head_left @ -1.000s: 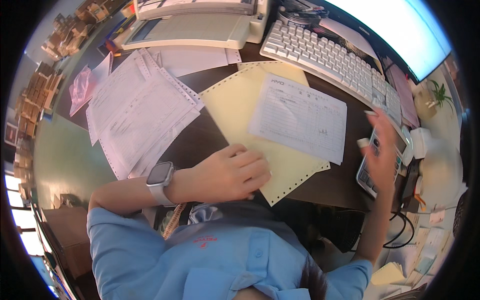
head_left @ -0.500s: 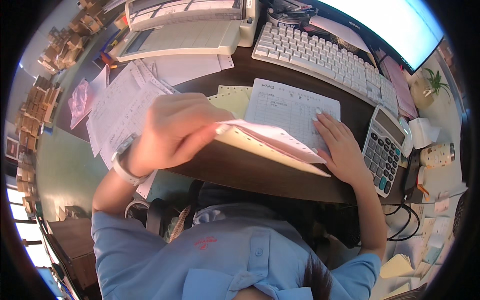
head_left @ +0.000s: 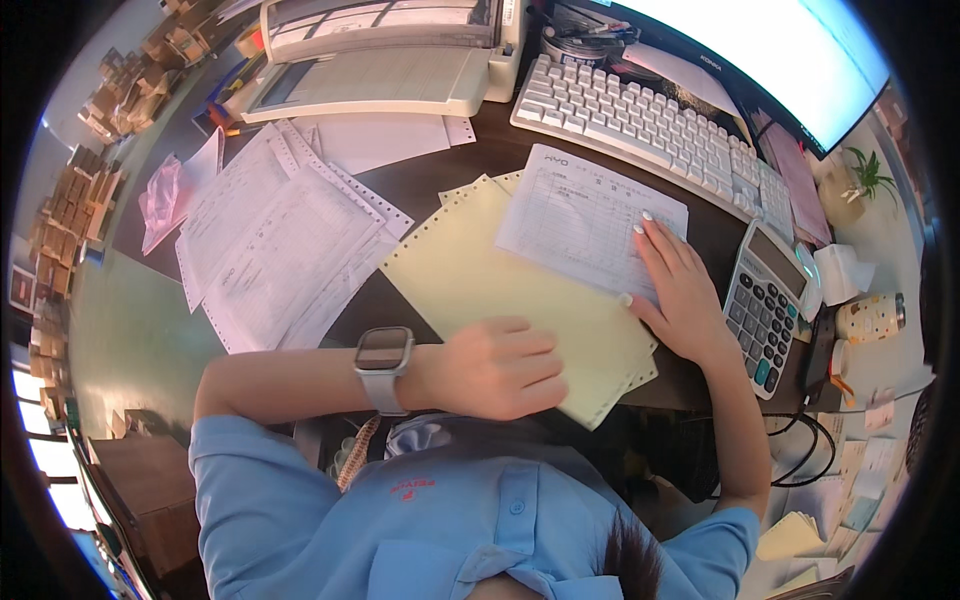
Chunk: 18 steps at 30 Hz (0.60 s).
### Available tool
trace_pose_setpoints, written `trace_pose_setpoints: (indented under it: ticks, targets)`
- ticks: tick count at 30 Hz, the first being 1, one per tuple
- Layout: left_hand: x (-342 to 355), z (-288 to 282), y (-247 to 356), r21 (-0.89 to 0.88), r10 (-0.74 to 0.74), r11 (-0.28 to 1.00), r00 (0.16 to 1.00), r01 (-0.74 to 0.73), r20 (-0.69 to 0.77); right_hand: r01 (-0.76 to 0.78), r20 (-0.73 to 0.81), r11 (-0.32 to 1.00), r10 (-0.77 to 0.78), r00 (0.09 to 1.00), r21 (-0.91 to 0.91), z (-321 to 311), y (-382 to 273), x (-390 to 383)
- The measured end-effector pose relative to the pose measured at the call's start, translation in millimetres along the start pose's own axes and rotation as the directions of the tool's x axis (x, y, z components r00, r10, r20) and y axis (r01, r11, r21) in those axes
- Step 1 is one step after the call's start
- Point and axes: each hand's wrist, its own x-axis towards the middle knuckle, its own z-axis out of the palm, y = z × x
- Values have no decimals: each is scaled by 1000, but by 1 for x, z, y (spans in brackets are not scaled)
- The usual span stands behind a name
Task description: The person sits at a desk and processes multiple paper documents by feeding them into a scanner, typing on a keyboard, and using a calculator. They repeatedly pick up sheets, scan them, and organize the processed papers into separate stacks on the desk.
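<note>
My left hand (head_left: 500, 370), wearing a watch (head_left: 384, 355) at the wrist, lies curled over the lower part of the yellow perforated sheets (head_left: 450, 260); what is under its fingertips is hidden. My right hand (head_left: 675, 300) rests with fingers stretched out and slightly bent on a white printed form (head_left: 570, 210), which lies on the yellow sheets. Just right of that hand is a silver calculator (head_left: 760, 310) with grey and teal keys. A fanned pile of white and pale pink perforated forms (head_left: 275, 250) lies to the left.
A printer (head_left: 370, 80) stands at the back left, a white keyboard (head_left: 640, 130) below a lit monitor (head_left: 750, 50). A pink crumpled item (head_left: 165, 190) lies far left. At the right are a patterned cup (head_left: 868, 318), a plant (head_left: 870, 175) and cables (head_left: 810, 450).
My left hand lifted a bundle of yellow and pink sheets, then came back down, the yellow sheets now flat beneath it. My right hand moved from the calculator onto the white form.
</note>
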Motion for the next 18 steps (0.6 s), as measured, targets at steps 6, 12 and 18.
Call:
trace_pose_setpoints:
  ticks: [6, 12, 18]
  targets:
    - [21, -8, -7, -239, -189, 952, 981, 193, 41, -12, -18, 1000, 12, 1000, 6, 6, 3, 7]
    - [28, -106, -38, 154, -310, 925, 925, 347, -221, -28, 52, 999, 27, 998, 22, 11, 10, 1]
    - [-18, -188, -139, -693, -849, 480, 85, 538, -522, 13, -16, 999, -12, 1000, 50, 7, 3, 6]
